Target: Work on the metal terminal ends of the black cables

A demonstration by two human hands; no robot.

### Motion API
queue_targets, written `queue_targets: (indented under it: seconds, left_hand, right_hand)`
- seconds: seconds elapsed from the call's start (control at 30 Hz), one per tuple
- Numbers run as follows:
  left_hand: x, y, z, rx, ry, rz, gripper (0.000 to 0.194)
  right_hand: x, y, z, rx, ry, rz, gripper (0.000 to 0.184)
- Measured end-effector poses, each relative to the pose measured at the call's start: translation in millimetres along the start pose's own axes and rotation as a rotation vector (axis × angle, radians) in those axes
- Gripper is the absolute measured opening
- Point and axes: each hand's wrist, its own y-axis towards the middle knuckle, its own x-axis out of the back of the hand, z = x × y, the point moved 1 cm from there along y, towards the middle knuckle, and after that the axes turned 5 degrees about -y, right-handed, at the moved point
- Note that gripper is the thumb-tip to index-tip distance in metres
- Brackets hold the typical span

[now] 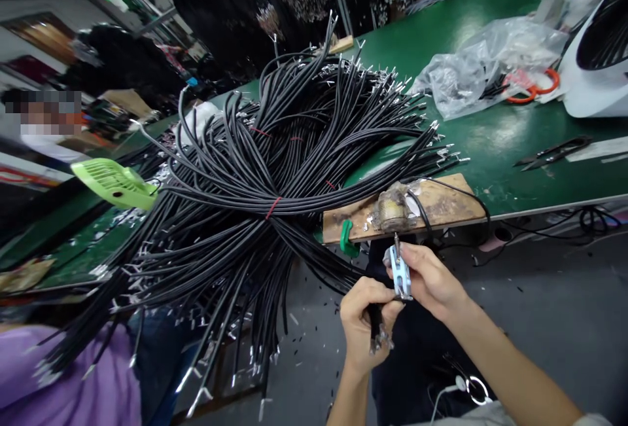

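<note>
My left hand (pixel 366 321) is closed around a bunch of black cables (pixel 338 272), their stripped silvery ends poking out below the fingers. Close beside it, my right hand (pixel 436 279) pinches a small light-blue plastic piece (pixel 400 273). The top of that piece meets a thin metal shaft (pixel 397 243), which points down from a grimy, motor-like block (pixel 392 207) on a wooden board (pixel 449 198). At the lower end of the blue piece are wire tips next to my left thumb; whether they sit inside it I cannot tell.
A large heap of black cables (pixel 235 184), tied with red bands, covers the green table (pixel 495 144). A green clamp (pixel 348 239) grips the board's edge. Snips (pixel 557 152), orange-handled scissors (pixel 532 89), a plastic bag (pixel 456 79) and a green fan (pixel 115 182) lie around. A purple-clad person (pixel 73 373) is at left.
</note>
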Motion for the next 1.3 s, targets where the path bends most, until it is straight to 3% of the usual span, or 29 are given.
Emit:
queue_targets:
  seconds: [0.23,0.37,0.53,0.67,0.77,0.9,0.97,1.1,1.23,1.3]
  left_hand:
    - [1.0,2.4,-7.4,0.051,0.041,0.086,0.007]
    - [6.3,-1.6,-8.5,0.010,0.012,0.126,0.015]
    - [18.3,-10.2,-7.4,0.105,0.037,0.191,0.029]
    - [31.0,-2.0,-3.5,0.113,-0.038,0.282,0.027]
    - [39.4,10.1,1.3,0.088,-0.208,0.319,0.027]
    - [41.3,16.5,4.7,0.046,-0.242,0.257,0.043]
    - [37.9,14.1,3.7,0.086,-0.219,0.247,0.041]
    - [33.5,2.1,-6.6,0.162,-0.169,0.188,0.021]
    - [33.6,-8.9,-20.1,0.111,0.059,0.181,0.006]
    - [32.4,-12.2,-24.6,0.078,0.153,0.198,0.007]
  right_hand:
    - [13.7,-2.6,-9.9,-0.121,0.144,0.106,0.042]
    - [39.9,-12.5,-18.6,-0.104,0.147,0.028,0.041]
    - [50.6,-37.8,-20.6,0.007,-0.195,-0.049,0.026]
    - [37.5,-52.8,-15.6,0.071,-0.359,0.032,0.021]
    - [40.9,-61.0,-14.2,0.124,-0.453,0.052,0.023]
    - [68.1,-63.1,-23.2,0.144,-0.674,-0.144,0.021]
    - [74.7,-61.0,-28.3,0.208,-0.790,-0.234,0.019]
    - [51.9,-63.2,-28.7,0.415,-0.889,-0.206,0.007]
    - [16.1,-63.9,-22.3,0.596,-0.887,-0.095,0.005]
    - [7.0,-62.2,-20.9,0.643,-0.881,-0.071,0.007]
